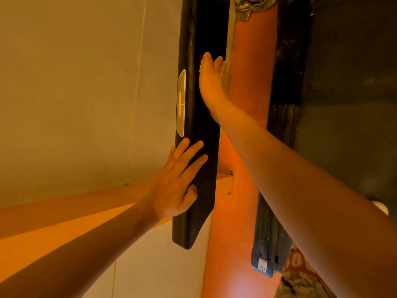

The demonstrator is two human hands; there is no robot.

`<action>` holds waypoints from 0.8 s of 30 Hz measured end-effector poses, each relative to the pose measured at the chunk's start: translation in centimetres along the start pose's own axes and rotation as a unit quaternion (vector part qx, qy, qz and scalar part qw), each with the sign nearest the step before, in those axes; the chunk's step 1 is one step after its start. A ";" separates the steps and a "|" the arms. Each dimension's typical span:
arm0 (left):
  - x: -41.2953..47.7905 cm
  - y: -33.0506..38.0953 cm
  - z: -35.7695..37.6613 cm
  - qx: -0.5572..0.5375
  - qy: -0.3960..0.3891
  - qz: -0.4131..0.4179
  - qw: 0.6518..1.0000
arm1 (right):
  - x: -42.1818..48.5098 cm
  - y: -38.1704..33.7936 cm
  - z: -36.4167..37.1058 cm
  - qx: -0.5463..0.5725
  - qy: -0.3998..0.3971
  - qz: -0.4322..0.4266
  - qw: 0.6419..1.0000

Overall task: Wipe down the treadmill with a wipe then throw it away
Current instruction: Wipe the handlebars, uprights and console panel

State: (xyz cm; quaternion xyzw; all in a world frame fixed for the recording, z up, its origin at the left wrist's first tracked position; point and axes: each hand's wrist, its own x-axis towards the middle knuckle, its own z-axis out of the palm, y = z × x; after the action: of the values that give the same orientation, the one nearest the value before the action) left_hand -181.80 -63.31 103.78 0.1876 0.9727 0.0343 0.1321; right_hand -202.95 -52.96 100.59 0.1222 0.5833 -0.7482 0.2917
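Right grip (211, 79) mostly hides wipe (200, 65) on treadmill rail (200, 130).

Black treadmill handrail (204, 29) runs lengthwise up the view, a white wipe (200, 65) sliver against it.

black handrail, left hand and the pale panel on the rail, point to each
black handrail (204, 29), head view, bare upper stretch.
left hand (171, 190), head view, back of the hand.
pale panel (181, 104), head view, middle of its face.

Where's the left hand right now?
Head view, lower centre: the left hand lies flat on the black treadmill rail, just below its silver label; the right hand is further up the same rail.
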 end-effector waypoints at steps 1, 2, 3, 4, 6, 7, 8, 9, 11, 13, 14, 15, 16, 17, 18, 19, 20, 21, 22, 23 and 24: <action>-0.1 -0.1 0.1 -0.003 0.002 0.003 1.000 | -0.3 0.1 0.3 0.003 0.000 -0.003 1.000; -0.1 -0.2 0.1 -0.006 0.006 0.003 1.000 | -0.5 0.1 0.7 0.008 -0.001 -0.011 1.000; 0.0 -0.3 0.2 -0.010 0.009 0.003 1.000 | -0.9 0.3 1.0 0.010 -0.003 -0.021 1.000; 0.0 -0.3 0.2 -0.014 0.010 0.003 1.000 | -1.2 0.4 1.2 0.009 -0.007 -0.029 1.000; 0.0 -0.3 0.3 -0.020 0.016 0.008 1.000 | -1.2 1.0 1.2 0.002 -0.014 -0.042 0.999; 0.0 -0.3 0.2 -0.022 0.018 0.012 1.000 | -1.0 1.4 1.0 0.002 -0.015 -0.040 0.999; 0.0 -0.3 0.2 -0.024 0.020 0.015 0.999 | -0.8 1.7 0.8 0.004 -0.010 -0.030 0.999; 0.0 -0.3 0.2 -0.026 0.024 0.016 0.999 | -0.5 2.0 0.7 0.006 -0.002 -0.016 1.000; 0.0 -0.2 0.3 -0.033 0.029 0.014 0.999 | -0.4 2.1 0.6 0.005 0.017 0.014 1.000; 0.0 -0.3 0.4 -0.037 0.034 0.015 0.999 | -0.6 1.8 1.0 0.003 0.025 0.031 0.999; 0.0 -0.4 0.5 -0.037 0.036 0.018 0.999 | -0.7 1.7 1.3 0.003 0.023 0.033 0.999; 0.1 -0.5 0.6 -0.039 0.037 0.021 0.998 | -0.9 1.7 1.6 0.005 0.020 0.030 0.999; 0.1 -0.5 0.6 -0.042 0.039 0.024 0.998 | -1.1 1.8 1.8 0.004 0.019 0.025 1.000; 0.2 -0.5 0.6 -0.044 0.041 0.027 0.998 | -1.2 1.9 1.9 0.002 0.020 0.017 1.000; 0.2 -0.6 0.6 -0.045 0.045 0.031 0.997 | -1.2 2.0 1.9 0.001 0.021 0.010 1.000; 0.2 -0.5 0.5 -0.045 0.049 0.035 0.997 | -1.1 2.0 1.7 -0.001 0.023 0.005 1.000; 0.2 -0.5 0.5 -0.043 0.051 0.037 0.997 | -0.8 2.0 1.5 -0.007 0.025 0.003 1.000; 0.2 -0.5 0.4 -0.042 0.052 0.037 0.997 | -0.6 1.8 1.3 -0.015 0.028 0.005 0.999; 0.2 -0.5 0.4 -0.043 0.051 0.036 0.997 | -0.4 1.7 1.1 -0.022 0.031 0.010 0.999; 0.2 -0.5 0.4 -0.046 0.050 0.034 0.997 | -0.4 1.6 1.0 -0.024 0.031 0.014 0.999; 0.1 -0.6 0.5 -0.050 0.048 0.031 0.997 | -0.5 1.6 1.0 -0.026 0.029 0.014 0.999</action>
State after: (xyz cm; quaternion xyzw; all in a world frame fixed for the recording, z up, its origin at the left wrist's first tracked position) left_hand -181.99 -63.77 103.22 0.2095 0.9686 0.0955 0.0933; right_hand -201.48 -54.02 99.88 0.1442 0.6087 -0.7248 0.2886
